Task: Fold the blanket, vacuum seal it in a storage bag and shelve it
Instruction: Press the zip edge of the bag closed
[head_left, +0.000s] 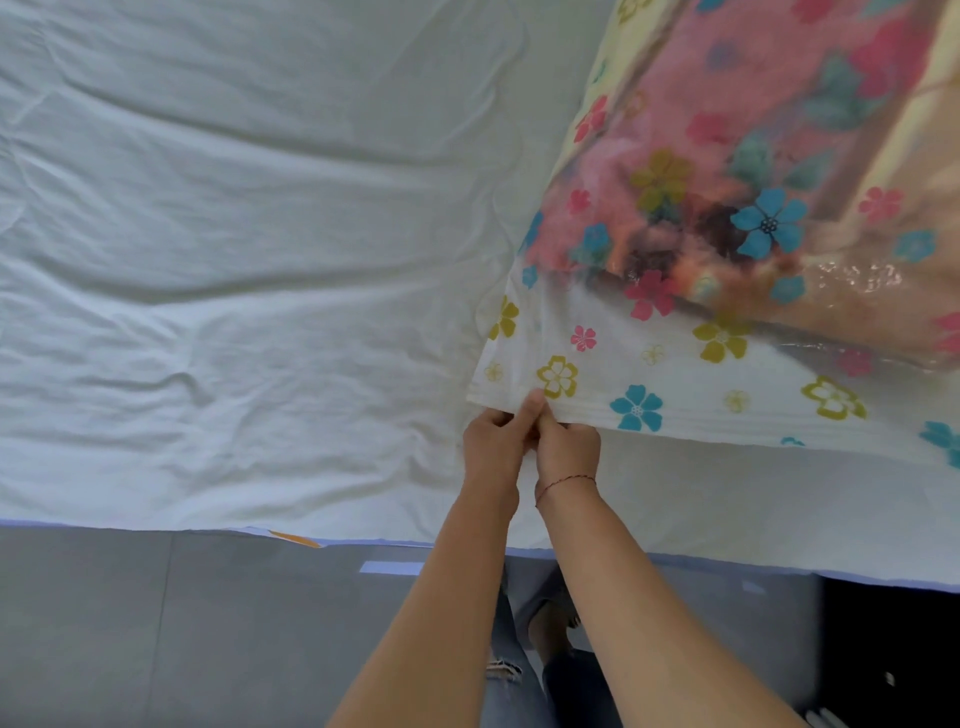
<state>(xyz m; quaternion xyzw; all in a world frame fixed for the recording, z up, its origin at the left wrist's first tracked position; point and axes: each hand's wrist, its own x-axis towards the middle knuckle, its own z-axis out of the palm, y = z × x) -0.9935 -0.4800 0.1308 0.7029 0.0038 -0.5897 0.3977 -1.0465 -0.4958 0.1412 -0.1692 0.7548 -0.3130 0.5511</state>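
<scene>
The bed sheet (234, 234) is plain white, filling the view from nine to twelve o'clock. At one to three o'clock, the storage bag (675, 384) is clear plastic printed with blue, pink and mustard-yellow flowers. The blanket (779, 119) inside shows pink with cream-yellow edges. At six o'clock, a thin red thread bracelet (563, 482) circles a wrist. The floor (156, 623) at seven o'clock is grey.

A wrinkled white bed sheet (234, 260) covers the bed; near it lies grey floor (156, 623), with a black cabinet (893, 649) at right.
</scene>
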